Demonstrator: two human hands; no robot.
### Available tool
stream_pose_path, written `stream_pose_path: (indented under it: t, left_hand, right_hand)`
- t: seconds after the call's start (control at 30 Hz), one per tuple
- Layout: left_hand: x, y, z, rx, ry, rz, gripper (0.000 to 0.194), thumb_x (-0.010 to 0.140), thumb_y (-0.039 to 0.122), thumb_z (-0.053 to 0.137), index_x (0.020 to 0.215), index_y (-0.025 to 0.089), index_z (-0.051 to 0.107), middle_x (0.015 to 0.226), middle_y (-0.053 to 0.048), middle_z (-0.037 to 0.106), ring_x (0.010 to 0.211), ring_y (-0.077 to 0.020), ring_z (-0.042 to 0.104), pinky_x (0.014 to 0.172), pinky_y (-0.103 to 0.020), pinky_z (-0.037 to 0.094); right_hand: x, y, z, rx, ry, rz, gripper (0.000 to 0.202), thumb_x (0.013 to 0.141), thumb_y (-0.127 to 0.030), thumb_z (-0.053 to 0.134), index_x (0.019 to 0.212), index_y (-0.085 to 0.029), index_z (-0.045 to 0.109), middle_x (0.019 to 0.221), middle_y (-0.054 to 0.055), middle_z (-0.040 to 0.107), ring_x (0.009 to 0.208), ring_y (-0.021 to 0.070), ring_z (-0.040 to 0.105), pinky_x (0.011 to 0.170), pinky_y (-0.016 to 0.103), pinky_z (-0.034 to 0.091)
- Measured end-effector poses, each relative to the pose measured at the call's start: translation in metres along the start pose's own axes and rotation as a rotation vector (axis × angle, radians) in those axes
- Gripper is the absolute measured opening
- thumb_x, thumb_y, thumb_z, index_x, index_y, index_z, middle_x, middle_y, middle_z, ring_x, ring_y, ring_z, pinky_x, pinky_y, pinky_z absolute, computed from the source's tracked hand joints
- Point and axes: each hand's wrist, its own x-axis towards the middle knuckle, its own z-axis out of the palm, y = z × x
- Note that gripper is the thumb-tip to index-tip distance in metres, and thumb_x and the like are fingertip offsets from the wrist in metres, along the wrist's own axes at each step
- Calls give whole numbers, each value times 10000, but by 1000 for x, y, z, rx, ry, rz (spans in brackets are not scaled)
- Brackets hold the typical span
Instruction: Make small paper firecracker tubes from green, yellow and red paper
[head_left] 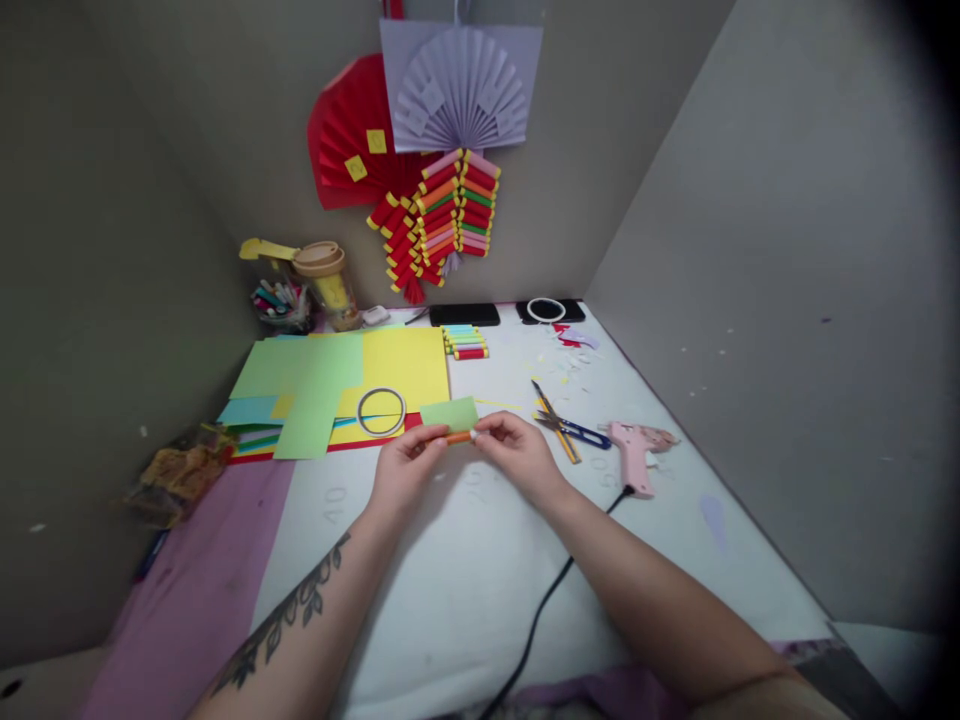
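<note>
My left hand (405, 465) and my right hand (525, 460) meet over the middle of the table, fingers pinched. Between them lies a thin orange stick (459, 438) with a whitish end at the right fingertips; its exact kind is unclear. Each hand grips one end of it. A small green paper piece (450, 412) stands up just behind the stick, against it. To the left, a roll of tape (381, 412) rests on stacked colored paper (405, 365). Several small rolled paper tubes (466, 342) lie in a row behind the hands.
At right are scissors (581, 432), a craft knife (546, 397) and a pink glue gun (636, 460), whose black cord (541, 605) runs toward me. A pen holder (281, 305), a lidded cup (334, 285) and a phone (465, 315) stand or lie at the back. Paper fans (461, 90) hang above.
</note>
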Motion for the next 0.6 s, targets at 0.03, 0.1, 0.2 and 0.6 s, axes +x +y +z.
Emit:
stream_pose_path:
  t: [0.03, 0.1, 0.2, 0.6]
  left_hand:
    - [0, 0, 0, 10, 8, -2, 331, 659, 355, 736, 927, 160, 729, 801, -47, 699, 698, -139, 580, 638, -240, 439]
    - [0, 0, 1, 20, 26, -4, 320, 659, 353, 738, 913, 158, 732, 823, -53, 709, 720, -148, 594, 667, -252, 448]
    - [0, -2, 2, -25, 39, -30, 312, 653, 358, 746, 891, 156, 736, 864, -66, 718, 775, -163, 615, 735, -273, 458]
    - [-8, 11, 4, -9, -83, 39, 408, 617, 318, 768, 978, 145, 690, 906, -86, 698, 810, -194, 624, 749, -324, 493]
  right_hand:
    - [0, 0, -1, -25, 1, -22, 157, 733, -321, 668, 819, -193, 637, 787, 29, 640, 721, 155, 587, 679, 290, 490]
    - [0, -1, -2, -100, -24, -102, 112, 757, -282, 638, 830, -199, 655, 850, 43, 644, 792, 167, 598, 727, 306, 497]
    - [-2, -6, -2, -260, -101, -259, 158, 760, -185, 608, 888, -233, 686, 1008, 58, 613, 969, 188, 579, 809, 323, 490]
    - [-3, -8, -1, -303, -2, -291, 143, 794, -219, 602, 906, -242, 688, 869, 37, 633, 843, 176, 589, 705, 299, 484]
